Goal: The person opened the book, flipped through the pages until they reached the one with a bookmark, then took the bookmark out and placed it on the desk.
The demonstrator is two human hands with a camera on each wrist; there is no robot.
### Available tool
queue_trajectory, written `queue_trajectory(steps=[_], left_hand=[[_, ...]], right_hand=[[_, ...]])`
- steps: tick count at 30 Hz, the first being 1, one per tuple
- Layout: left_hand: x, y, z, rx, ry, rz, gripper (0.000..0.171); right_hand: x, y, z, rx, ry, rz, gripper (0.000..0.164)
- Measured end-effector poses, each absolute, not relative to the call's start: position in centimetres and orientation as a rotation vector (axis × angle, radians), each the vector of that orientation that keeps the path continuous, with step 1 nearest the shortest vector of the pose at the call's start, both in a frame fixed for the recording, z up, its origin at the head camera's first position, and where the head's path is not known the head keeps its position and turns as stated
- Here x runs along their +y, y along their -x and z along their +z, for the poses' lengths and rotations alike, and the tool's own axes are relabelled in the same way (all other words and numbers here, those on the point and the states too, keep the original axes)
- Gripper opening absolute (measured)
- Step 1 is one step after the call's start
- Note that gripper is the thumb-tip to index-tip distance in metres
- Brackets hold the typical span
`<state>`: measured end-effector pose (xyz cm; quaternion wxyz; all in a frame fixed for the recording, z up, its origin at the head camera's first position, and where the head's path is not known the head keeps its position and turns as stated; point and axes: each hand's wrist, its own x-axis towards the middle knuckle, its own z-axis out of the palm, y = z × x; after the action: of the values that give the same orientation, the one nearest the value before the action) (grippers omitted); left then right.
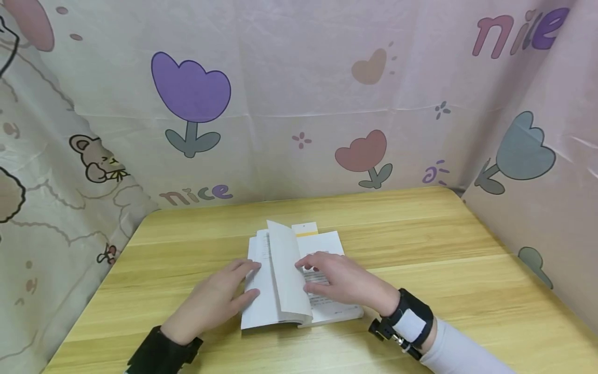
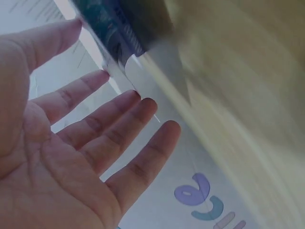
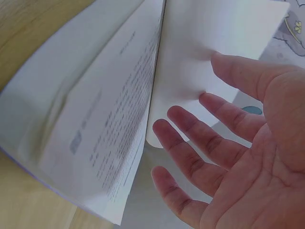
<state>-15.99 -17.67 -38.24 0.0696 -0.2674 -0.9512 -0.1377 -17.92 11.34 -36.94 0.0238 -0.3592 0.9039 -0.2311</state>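
An open paperback book (image 1: 257, 307) lies in the middle of the wooden table, with one blank page or thin sheaf (image 1: 286, 270) standing up between its two halves. My left hand (image 1: 215, 298) rests along the book's left edge, thumb and fingers spread. In the left wrist view, a dark teal cover (image 2: 108, 28) shows beside those fingertips. From the right, my right hand (image 1: 343, 278) touches the raised page with its fingertips, fingers loosely extended. The right wrist view shows printed text (image 3: 114, 124) on the page beside it. A white flap with a yellow band (image 1: 306, 228) sticks out at the top.
The light wooden table (image 1: 411, 239) stretches around the book on all sides. Pale cloth curtains (image 1: 280, 62) with printed tulips and a bear hang at the back and both sides. Both wrists wear black straps (image 1: 411, 311).
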Motion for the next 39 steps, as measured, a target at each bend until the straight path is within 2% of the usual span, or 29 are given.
queue_trajectory(steps=[10, 25, 39], left_hand=[[-18.3, 16.1, -37.0, -2.727, 0.785, -0.482, 0.056], [-18.0, 16.0, -36.1, -2.548, 0.709, -0.58, 0.053], [-16.9, 15.6, -36.9, -2.504, 0.871, -0.577, 0.052]], right_hand=[[10.6, 18.0, -37.0, 2.82, 1.147, -0.653, 0.045], [9.8, 18.0, -36.8, 2.818, 1.155, -0.603, 0.046], [8.3, 18.1, -36.7, 2.792, 1.164, -0.546, 0.047]])
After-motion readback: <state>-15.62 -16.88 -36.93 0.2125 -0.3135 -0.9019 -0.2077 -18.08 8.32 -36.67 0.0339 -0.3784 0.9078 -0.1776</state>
